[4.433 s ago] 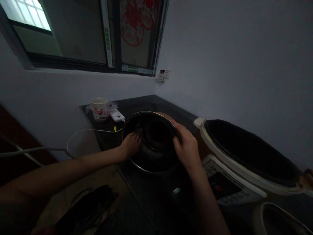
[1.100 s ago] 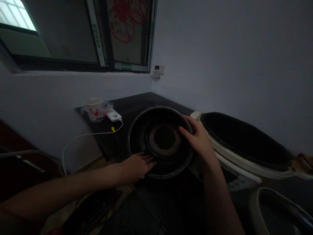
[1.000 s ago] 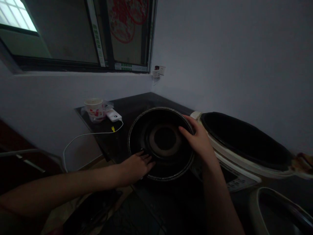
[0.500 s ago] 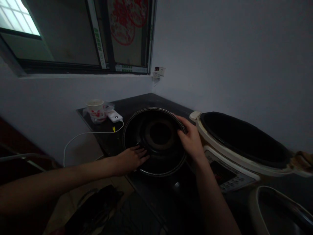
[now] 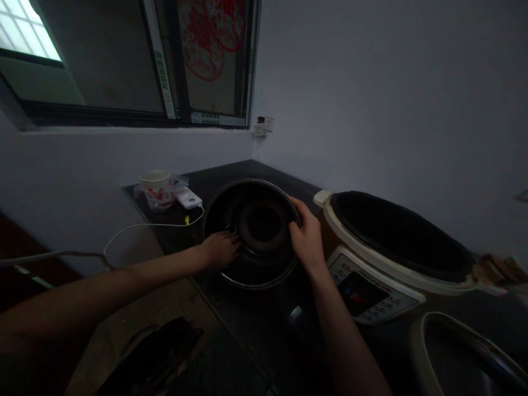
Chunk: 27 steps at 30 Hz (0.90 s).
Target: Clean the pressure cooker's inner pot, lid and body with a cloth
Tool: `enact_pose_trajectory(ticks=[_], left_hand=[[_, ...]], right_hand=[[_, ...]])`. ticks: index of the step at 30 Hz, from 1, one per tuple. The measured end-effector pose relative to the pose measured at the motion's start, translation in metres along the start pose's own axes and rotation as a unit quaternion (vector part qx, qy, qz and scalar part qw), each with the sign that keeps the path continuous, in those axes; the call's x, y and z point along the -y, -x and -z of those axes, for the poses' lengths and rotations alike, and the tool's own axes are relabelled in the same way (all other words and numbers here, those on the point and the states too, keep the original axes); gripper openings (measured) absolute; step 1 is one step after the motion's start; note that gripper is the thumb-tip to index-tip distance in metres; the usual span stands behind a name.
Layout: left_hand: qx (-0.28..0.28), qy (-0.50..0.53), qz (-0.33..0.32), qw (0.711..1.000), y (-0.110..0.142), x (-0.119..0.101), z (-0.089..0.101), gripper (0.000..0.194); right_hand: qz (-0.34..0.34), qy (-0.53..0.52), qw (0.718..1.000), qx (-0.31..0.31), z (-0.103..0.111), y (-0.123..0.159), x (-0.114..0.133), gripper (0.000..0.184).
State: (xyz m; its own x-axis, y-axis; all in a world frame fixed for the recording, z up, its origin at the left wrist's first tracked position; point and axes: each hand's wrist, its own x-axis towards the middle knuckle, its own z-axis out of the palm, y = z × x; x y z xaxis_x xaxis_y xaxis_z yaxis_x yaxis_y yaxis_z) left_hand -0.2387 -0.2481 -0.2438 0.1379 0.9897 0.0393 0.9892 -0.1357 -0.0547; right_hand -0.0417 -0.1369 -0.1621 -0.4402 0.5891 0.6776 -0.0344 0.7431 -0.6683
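A round black pot (image 5: 264,264) with a thin, shiny rim is tilted towards me over the dark counter. On its right side my right hand (image 5: 307,234) grips the wall, thumb inside the rim and fingers behind. My left hand (image 5: 220,249) reaches over the near left rim, its fingers stretched out against the inside. No object shows in the left hand, though its palm is hidden. Just right of my right hand stands a large electric cooker (image 5: 371,275) with a pale rim, a dark inside and a control panel.
A paper cup (image 5: 154,190) in a plastic bag and a white power bank (image 5: 190,198) with a cable (image 5: 136,226) lie on the counter's (image 5: 223,171) left. A lid-like oval (image 5: 429,352) sits at lower right. A dark bin-like object (image 5: 157,352) stands below the counter edge.
My left hand has moved slightly up and left inside the pot, its fingers less spread. My right hand still grips the rim. The whole view has shifted a little.
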Motion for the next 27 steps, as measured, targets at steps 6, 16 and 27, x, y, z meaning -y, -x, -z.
enact_pose_trajectory(ticks=[6,16,27], left_hand=[[0.072,0.094,-0.068,0.991,-0.002,-0.018,0.002,0.037],[-0.122,0.601,0.014,0.790,-0.054,-0.110,0.023,0.045],[-0.065,0.476,-0.025,0.877,-0.031,-0.092,0.024,0.043]], right_hand=[[0.008,0.007,1.000,-0.020,-0.007,0.003,0.009,0.060],[-0.010,0.044,0.997,-0.057,-0.009,0.006,0.007,0.058],[-0.033,0.080,0.995,-0.057,-0.008,0.006,0.010,0.056]])
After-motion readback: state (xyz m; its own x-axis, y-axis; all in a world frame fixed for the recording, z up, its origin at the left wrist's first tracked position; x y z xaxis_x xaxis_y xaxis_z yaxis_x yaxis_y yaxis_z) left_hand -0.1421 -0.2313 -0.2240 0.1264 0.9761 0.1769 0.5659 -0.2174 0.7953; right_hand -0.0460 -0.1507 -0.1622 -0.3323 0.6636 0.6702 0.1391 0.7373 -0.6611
